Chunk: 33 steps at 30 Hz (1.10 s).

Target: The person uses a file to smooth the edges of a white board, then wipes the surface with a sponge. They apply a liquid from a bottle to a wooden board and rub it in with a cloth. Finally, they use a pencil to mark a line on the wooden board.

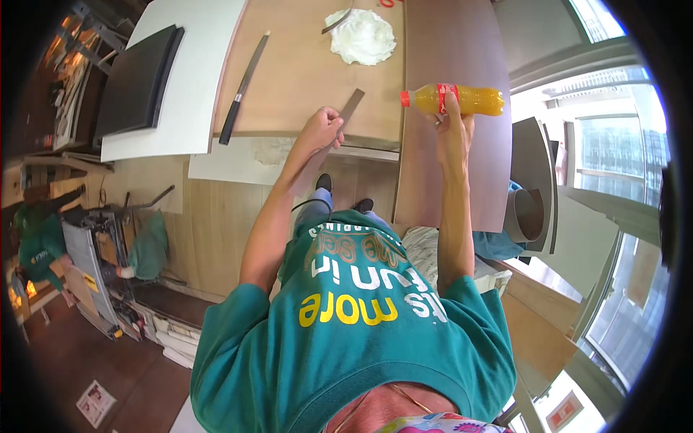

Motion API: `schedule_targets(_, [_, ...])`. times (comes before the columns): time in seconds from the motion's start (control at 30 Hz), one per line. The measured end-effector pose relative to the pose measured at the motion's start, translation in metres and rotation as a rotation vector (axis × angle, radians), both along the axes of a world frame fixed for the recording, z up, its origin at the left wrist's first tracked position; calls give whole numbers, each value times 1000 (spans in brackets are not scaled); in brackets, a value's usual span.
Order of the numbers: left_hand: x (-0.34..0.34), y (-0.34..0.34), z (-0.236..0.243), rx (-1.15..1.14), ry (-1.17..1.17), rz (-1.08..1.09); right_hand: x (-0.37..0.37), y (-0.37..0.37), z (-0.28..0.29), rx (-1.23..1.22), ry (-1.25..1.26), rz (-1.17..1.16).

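My left hand [322, 131] is closed around a long, thin grey-brown strip [352, 105], which looks like edge banding. One end points up over the wooden board [303, 79], and the rest trails down past my wrist. In my right hand [455, 126] is a plastic bottle [480, 101] of orange-yellow liquid, with a red cap and red label. It lies sideways above the brown panel [455, 173], its cap toward the left. A black-handled knife [244, 86] rests on the board's left part. Toward the back is a crumpled white cloth or wad [363, 37], with a dark curved piece on it.
A black flat box or panel [137, 81] sits on a white board [198, 50] at the left. Farther left, a person in green [36, 245] is beside a grey machine table [90, 267]. Windows [613, 162] line the right side, near a curved brown sheet [525, 215].
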<state>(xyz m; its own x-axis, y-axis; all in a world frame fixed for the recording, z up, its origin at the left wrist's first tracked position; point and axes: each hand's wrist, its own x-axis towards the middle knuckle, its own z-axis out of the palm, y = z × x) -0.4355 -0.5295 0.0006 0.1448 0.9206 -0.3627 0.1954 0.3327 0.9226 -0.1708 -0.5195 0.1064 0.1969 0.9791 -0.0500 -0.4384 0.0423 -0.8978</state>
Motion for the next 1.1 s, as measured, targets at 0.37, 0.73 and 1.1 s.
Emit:
schedule_targets(0.37, [8, 15, 2, -4, -44, -125, -27, 13, -17, -42, -114, 4])
schedule_targets(0.73, [-6, 23, -4, 80, -187, -202, -52, 4, -17, -20, -236, -61])
schedule_targets(1.1, [-7, 23, -12, 62, -258, -175, -66, 11, -26, -41, -304, -39])
